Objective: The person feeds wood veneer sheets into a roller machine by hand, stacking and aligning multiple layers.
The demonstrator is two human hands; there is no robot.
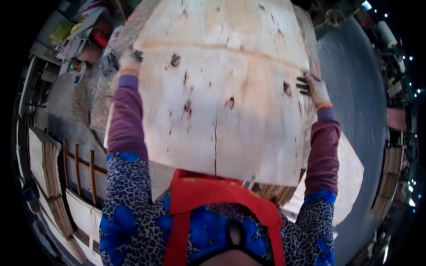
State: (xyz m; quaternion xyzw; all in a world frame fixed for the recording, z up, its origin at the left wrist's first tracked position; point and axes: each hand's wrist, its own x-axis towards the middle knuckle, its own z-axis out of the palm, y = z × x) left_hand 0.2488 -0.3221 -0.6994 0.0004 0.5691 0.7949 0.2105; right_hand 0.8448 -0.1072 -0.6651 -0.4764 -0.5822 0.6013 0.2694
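Note:
A wide, pale wood veneer sheet [257, 133] with dark knots lies before me, a long crack running up from its near edge. Its far edge meets another veneer sheet [230, 22] along an uneven seam. My left hand [130, 61], in a light glove with dark fingertips, is at the near sheet's far left corner, its fingers bent and closed on the edge. At the right edge, close to the seam, my right hand [317, 89] wears the same kind of glove. Its dark fingers are spread over the wood. The undersides of both hands are hidden.
Stacked veneer sheets [46, 164] stand at the left beside a wooden rack [92, 177]. A twig broom [81, 106] leans nearby. Another pale sheet [350, 177] lies low at the right, on the grey floor [355, 97]. More stacked sheets [387, 179] are farther right.

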